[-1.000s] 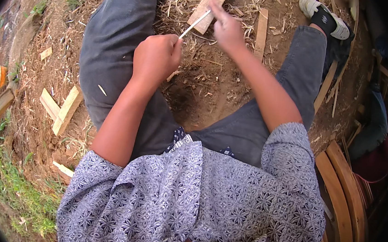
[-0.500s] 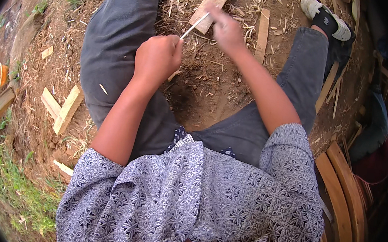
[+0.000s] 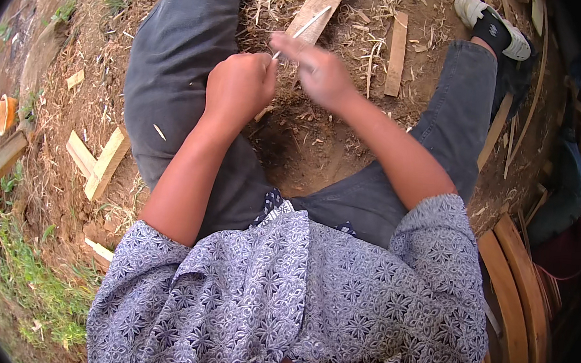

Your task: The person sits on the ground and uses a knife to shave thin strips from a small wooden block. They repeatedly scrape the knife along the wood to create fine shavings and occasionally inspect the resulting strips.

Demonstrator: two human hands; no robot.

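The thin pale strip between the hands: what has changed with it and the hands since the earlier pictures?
The right hand has drawn back along the thin pale strip toward the left hand, so the two now nearly meet and more strip shows beyond them. The left hand stays closed at the near end. The wooden board and the scraps on the ground have not moved.

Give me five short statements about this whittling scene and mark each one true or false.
1. Both hands meet on a thin pale sliver. True.
2. The left hand is open and flat on the ground. False: it is closed in a fist beside the right hand.
3. A flat wooden board lies on the ground beyond the hands. True.
4. The person's trousers are bright red. False: they are dark grey.
5. The ground between the legs is a smooth tiled floor. False: it is bare earth strewn with shavings.
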